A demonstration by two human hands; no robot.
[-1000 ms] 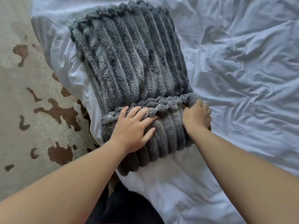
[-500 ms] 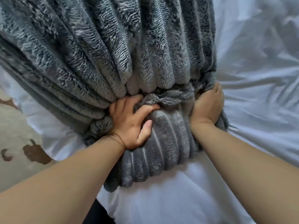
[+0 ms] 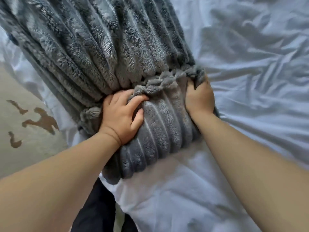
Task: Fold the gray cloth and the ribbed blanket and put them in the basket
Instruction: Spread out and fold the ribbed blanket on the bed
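To my far left lies one tan rug (image 3: 25,131) with brown blotches. My left hand (image 3: 122,118) and right hand (image 3: 199,98), each grip clenched on the one ribbed blanket (image 3: 103,47), hold it bunched over the rumpled white bed sheet (image 3: 250,81).

- The ribbed blanket (image 3: 103,47) is thick gray plush cloth, a fuzzy, matt pile raised in soft rounded ridges; the tips of the fibres catch light and look faintly silvery.
- Its near folded part shows shorter, smoother pile with narrow pale grooves between the ribs.
- The bed sheet (image 3: 250,81) is thin white woven cloth, matt and heavily creased.
- The floor (image 3: 25,131) on the left looks like a flat beige rug with matt brown blotches.
- Dark clothing (image 3: 93,211) at the near edge is plain black cloth.
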